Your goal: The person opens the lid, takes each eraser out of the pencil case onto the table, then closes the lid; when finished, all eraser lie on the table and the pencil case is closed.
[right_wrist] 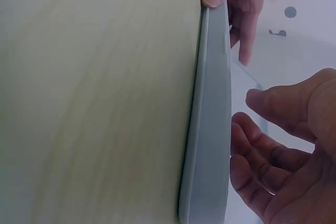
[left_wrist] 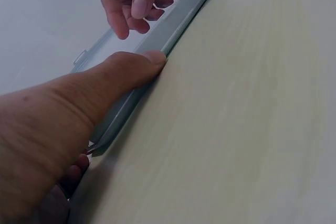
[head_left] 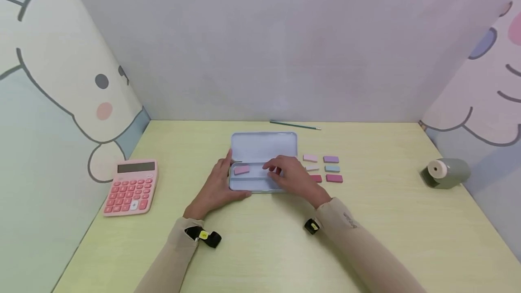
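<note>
A light blue pencil case (head_left: 263, 146) lies with its lid folded back on the table. My left hand (head_left: 220, 184) grips its left end, the thumb along the front wall and the fingers round the far side. Inside, at the left, is a small pink block (head_left: 242, 170). Over the case's right half hovers my right hand (head_left: 291, 175), fingers loosely bent. In the right wrist view, thumb and fingers of that right hand (right_wrist: 289, 145) are apart with nothing between them. Part of the case's inside is hidden beneath it.
Right of the case lie several small blocks, among them a purple block (head_left: 331, 159), a blue block (head_left: 332, 169) and a magenta block (head_left: 334, 178). A pencil (head_left: 295, 125) lies behind. A pink calculator (head_left: 131, 187) stands left, a grey-green sharpener (head_left: 452, 173) far right.
</note>
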`<control>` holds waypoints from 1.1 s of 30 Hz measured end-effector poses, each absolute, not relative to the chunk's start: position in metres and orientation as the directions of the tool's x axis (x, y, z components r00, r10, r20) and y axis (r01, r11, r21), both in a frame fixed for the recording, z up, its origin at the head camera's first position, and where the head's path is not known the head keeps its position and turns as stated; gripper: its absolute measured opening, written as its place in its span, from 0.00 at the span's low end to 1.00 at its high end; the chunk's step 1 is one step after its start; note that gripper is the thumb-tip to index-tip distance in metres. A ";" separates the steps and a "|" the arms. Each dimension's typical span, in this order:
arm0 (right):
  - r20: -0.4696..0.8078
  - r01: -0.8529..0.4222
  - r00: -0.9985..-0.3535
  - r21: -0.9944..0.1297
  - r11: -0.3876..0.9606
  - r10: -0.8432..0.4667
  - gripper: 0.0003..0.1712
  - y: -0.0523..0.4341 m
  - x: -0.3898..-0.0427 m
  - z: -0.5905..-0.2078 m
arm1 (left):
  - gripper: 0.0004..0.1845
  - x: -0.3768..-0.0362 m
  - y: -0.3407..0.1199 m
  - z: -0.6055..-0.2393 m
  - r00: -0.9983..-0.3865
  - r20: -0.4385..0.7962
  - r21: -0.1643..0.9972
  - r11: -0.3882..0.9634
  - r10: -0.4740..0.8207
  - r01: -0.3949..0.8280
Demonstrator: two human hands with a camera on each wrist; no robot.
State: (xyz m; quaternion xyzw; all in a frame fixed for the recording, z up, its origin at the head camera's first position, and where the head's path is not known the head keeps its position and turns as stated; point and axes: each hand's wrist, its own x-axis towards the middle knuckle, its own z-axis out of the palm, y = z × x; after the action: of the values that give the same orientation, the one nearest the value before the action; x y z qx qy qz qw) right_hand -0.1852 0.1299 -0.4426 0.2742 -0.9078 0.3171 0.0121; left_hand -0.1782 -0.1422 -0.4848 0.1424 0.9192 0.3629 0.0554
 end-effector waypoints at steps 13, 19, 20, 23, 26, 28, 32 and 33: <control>0.101 -0.453 -0.868 -0.561 0.693 -0.486 0.14 0.085 -0.202 -0.439 | 0.75 -0.178 -0.141 -0.485 -0.951 0.004 0.698 0.680 0.308 0.223; 0.057 -0.429 -0.875 -0.555 0.713 -0.482 0.14 0.075 -0.209 -0.439 | 0.75 -0.179 -0.141 -0.485 -0.953 0.012 0.696 0.681 0.304 0.226; 0.051 -0.428 -0.873 -0.554 0.714 -0.484 0.14 0.073 -0.209 -0.439 | 0.76 -0.179 -0.140 -0.485 -0.953 0.015 0.698 0.679 0.303 0.227; 0.033 -0.426 -0.870 -0.555 0.715 -0.493 0.15 0.070 -0.211 -0.439 | 0.76 -0.179 -0.141 -0.485 -0.952 0.020 0.699 0.677 0.304 0.230; 0.018 -0.423 -0.868 -0.550 0.720 -0.496 0.16 0.068 -0.212 -0.439 | 0.76 -0.179 -0.141 -0.485 -0.952 0.017 0.697 0.679 0.306 0.231; 0.003 -0.413 -0.871 -0.547 0.728 -0.491 0.16 0.066 -0.213 -0.439 | 0.76 -0.179 -0.141 -0.485 -0.952 0.015 0.693 0.683 0.306 0.230; -0.032 -0.385 -0.879 -0.541 0.748 -0.475 0.16 0.062 -0.216 -0.439 | 0.76 -0.179 -0.141 -0.486 -0.951 0.014 0.689 0.687 0.307 0.232; -0.042 -0.375 -0.882 -0.541 0.753 -0.470 0.16 0.061 -0.217 -0.439 | 0.76 -0.180 -0.141 -0.486 -0.952 0.013 0.688 0.688 0.307 0.232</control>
State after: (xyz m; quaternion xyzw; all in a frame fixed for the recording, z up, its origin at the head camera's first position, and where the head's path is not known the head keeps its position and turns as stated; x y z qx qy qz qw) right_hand -0.2170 0.0613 -0.4391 0.2266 -0.9321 0.2687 -0.0878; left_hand -0.1795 -0.1409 -0.4859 0.1468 0.9172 0.3667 0.0514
